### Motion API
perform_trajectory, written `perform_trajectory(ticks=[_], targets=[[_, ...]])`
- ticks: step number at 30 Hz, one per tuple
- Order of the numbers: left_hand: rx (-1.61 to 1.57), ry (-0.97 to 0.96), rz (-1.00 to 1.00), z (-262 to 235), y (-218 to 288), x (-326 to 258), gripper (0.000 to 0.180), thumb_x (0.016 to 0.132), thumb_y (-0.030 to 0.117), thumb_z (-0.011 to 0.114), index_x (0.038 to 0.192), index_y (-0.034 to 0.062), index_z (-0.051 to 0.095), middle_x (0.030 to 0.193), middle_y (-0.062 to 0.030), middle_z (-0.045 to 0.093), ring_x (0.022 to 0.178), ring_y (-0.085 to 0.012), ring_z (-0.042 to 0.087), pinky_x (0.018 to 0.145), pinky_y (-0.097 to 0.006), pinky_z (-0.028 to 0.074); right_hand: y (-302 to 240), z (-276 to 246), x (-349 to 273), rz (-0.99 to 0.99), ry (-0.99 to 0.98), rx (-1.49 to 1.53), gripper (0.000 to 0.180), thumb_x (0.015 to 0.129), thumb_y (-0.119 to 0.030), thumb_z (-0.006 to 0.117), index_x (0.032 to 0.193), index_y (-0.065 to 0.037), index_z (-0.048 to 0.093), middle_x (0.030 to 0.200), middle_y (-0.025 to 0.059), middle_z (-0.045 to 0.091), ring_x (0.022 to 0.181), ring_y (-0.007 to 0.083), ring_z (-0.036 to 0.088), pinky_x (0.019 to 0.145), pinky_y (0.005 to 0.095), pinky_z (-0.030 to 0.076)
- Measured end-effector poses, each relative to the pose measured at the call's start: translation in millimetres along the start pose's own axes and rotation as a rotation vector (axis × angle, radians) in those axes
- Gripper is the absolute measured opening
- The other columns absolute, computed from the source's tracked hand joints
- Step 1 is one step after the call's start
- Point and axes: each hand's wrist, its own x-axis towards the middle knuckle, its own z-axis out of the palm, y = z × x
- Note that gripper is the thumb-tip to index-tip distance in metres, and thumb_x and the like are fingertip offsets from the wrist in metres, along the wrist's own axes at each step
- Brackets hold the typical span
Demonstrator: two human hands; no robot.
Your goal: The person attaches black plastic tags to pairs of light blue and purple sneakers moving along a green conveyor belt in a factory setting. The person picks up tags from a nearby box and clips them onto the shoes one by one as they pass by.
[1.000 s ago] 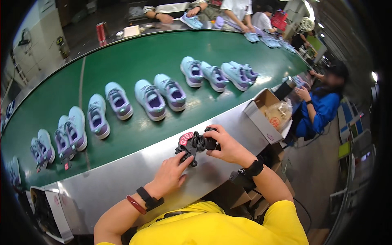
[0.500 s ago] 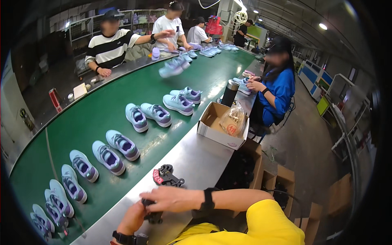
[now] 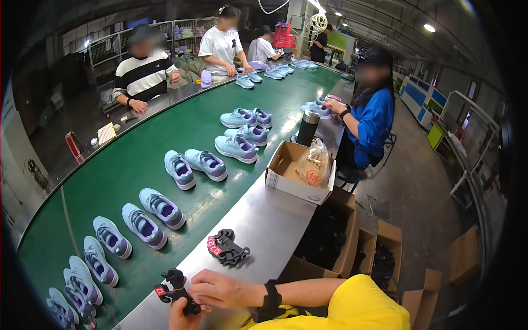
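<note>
My left hand [image 3: 184, 316] is closed around the lower part of a small bundle of black plastic shoe hangers [image 3: 175, 281] with a red label, its hooked ends pointing up. My right hand [image 3: 223, 289] comes in from the right with curled fingers and pinches the bundle's lower right side. Its fingertips are partly hidden. Both hands are over the near edge of the metal table [image 3: 275, 214]. Just beyond them lies a second stack of black shoe hangers [image 3: 230, 250] with red labels at its left end.
Light-blue and purple sneakers [image 3: 144, 225] stand along the green belt [image 3: 137, 148]. An open carton [image 3: 286, 181] holding a plastic bag [image 3: 313, 165] sits by a black flask [image 3: 308, 129]. Cartons of black pieces [image 3: 346, 236] stand below right. Co-workers sit and stand along the belt.
Both hands have come lower, and the hangers in my left hand now show upright. A blurred pair of sneakers has landed mid-belt. The person in stripes has drawn back an arm.
</note>
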Motion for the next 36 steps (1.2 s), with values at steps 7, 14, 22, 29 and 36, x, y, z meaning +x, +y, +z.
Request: perform_trajectory(ticks=[7,14,22,29,36], targets=[[0.414,0.018,0.027,10,-7,-4,0.034,0.096,0.027,0.053,0.122,0.0054,0.051,0.105,-0.0063,0.061,0.093,-0.0181,0.061,0.077,-0.033,0.052,14,18,-5,-0.028,0.139,0.144,0.051,0.083,0.002,0.058,0.132,-0.005,0.046,0.123,0.0171,0.051,0.116,0.0319,0.047,0.098,0.0372,0.040],[0.385,0.076,0.019,16,-19,-5,0.037,0.096,0.031,0.053,0.118,0.0019,0.052,0.098,-0.0086,0.062,0.082,-0.0187,0.062,0.071,-0.030,0.052,6,-6,-13,0.372,-0.121,0.539,0.034,0.086,0.000,0.057,0.118,-0.005,0.049,0.099,0.0067,0.052,0.102,0.0176,0.053,0.088,0.0313,0.043],[0.411,0.129,-0.317,28,4,-31,0.041,0.082,0.015,0.066,0.114,0.0055,0.043,0.076,-0.0125,0.057,0.064,-0.0279,0.061,0.052,-0.039,0.051,12,-24,-30,0.445,-0.004,0.906,0.025,0.090,-0.002,0.054,0.114,-0.004,0.048,0.094,0.0026,0.055,0.089,0.0106,0.056,0.086,0.0272,0.046],[1.336,-0.167,-0.155,68,-7,-14,0.044,0.082,0.011,0.068,0.118,0.0028,0.044,0.087,-0.0077,0.060,0.069,-0.0153,0.061,0.059,-0.027,0.049,30,-29,-46,0.772,0.354,1.003,0.015,0.091,-0.006,0.054,0.106,-0.007,0.049,0.088,0.0027,0.059,0.075,0.0068,0.054,0.064,0.0204,0.043],[0.756,0.118,0.022,76,-15,3,0.027,0.087,0.027,0.063,0.085,0.0016,0.054,0.069,-0.0083,0.057,0.058,-0.0181,0.057,0.055,-0.031,0.049,32,-147,-137,0.358,0.951,1.160,0.024,0.083,-0.009,0.064,0.105,-0.008,0.055,0.079,0.0036,0.058,0.080,0.0181,0.058,0.086,0.0360,0.048]])
